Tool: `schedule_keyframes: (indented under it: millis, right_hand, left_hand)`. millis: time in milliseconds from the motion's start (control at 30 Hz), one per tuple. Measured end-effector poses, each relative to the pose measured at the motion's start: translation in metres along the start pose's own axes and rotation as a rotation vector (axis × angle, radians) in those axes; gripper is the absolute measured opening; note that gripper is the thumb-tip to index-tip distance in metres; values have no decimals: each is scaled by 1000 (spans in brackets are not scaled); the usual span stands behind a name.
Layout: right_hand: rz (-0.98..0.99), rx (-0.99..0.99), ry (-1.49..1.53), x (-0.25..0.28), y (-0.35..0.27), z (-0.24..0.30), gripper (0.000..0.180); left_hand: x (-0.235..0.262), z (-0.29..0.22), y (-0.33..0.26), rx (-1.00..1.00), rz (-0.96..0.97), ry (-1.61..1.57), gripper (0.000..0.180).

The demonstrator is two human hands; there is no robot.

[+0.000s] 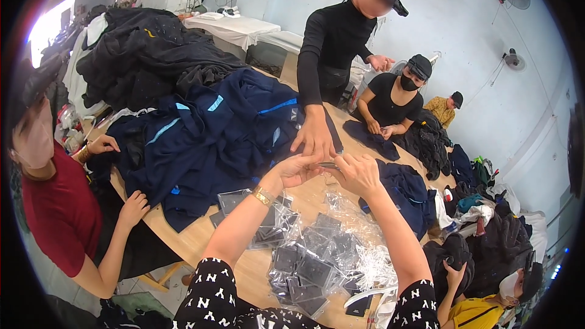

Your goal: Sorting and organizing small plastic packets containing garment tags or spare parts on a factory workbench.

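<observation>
My left hand (294,172), with a gold-coloured band at the wrist, is turned partly palm up over the table. Its fingers meet those of my right hand (358,173), which is closed in a pinch. Between them is a thin, dark, shiny item (327,164), too small to name. Just beyond, a standing co-worker's hand (315,133) reaches down almost to my fingers. Below my forearms lie clear plastic packets (317,268) with dark flat pieces inside, and a bundle of white strings (373,268).
Navy garments with light-blue trim (207,128) pile up on the wooden table (177,231), left of my hands. A black garment heap (146,55) rises behind. Another navy garment (399,192) lies at right. Co-workers sit or stand around the table, one close on the left in a red shirt (58,219).
</observation>
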State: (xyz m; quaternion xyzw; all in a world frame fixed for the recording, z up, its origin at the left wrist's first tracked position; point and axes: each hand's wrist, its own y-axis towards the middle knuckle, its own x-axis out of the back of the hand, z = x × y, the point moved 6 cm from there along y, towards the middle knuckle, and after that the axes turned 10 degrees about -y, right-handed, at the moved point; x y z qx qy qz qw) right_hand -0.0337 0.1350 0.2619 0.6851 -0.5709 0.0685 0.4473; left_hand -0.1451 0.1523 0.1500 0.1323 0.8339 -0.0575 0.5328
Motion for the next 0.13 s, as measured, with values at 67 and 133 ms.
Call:
schedule_keyframes:
  millis: [67, 133]
  right_hand:
    - [9, 2, -7, 0, -1, 0, 26]
    - [21, 5, -11, -1, -3, 0, 26]
  left_hand:
    - [1, 0, 2, -2, 0, -8, 19]
    - [3, 3, 3, -3, -2, -19, 19]
